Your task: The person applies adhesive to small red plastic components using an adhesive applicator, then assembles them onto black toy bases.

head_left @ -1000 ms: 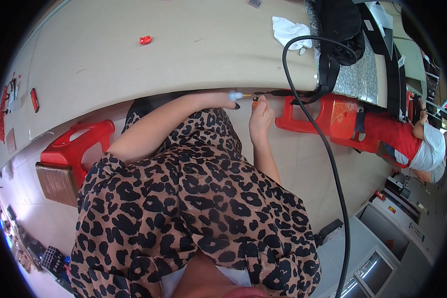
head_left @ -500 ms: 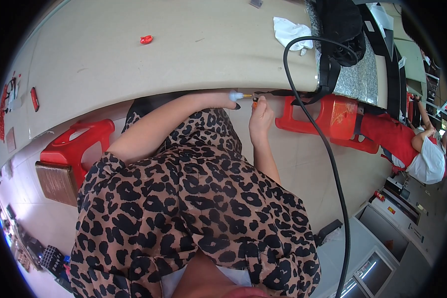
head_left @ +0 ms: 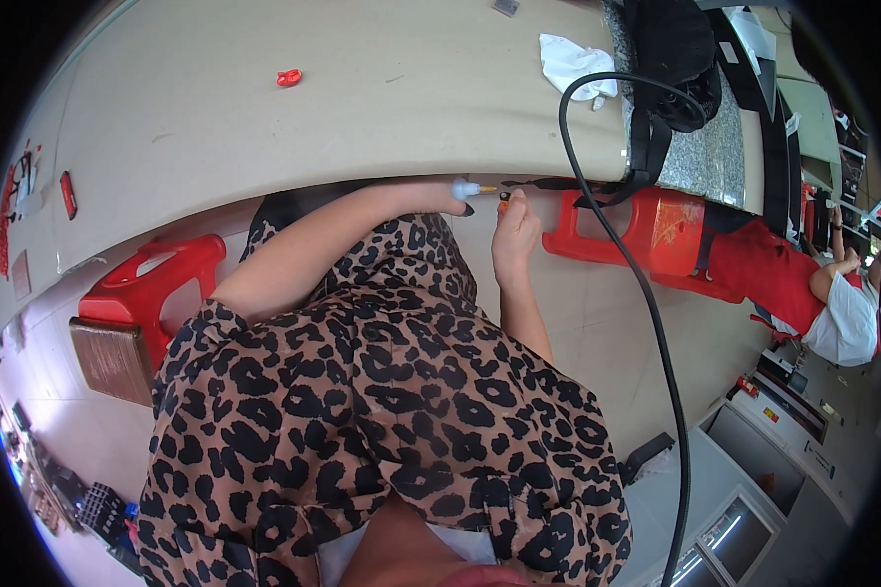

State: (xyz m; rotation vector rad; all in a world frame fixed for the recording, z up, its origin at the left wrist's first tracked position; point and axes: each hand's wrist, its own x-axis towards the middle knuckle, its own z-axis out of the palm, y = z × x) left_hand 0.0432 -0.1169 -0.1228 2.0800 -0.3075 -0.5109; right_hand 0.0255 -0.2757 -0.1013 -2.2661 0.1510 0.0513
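Note:
At the table's near edge, my left hand is closed around a small translucent whitish bottle lying sideways. Its thin golden-brown tip points right, toward my other hand. My right hand is closed, thumb up, around a small orange object with a dark metallic top, which looks like a lighter. A short gap separates this top from the bottle's tip. Most of the left fingers are hidden behind the hand and bottle.
On the beige table lie a small red piece, a red pen-like item and a white cloth. A black cable loops down at right. Red stools stand either side; another person sits at far right.
My hands and the bottle stay almost where they were; the right hand shifts very slightly. The person at far right has moved a little.

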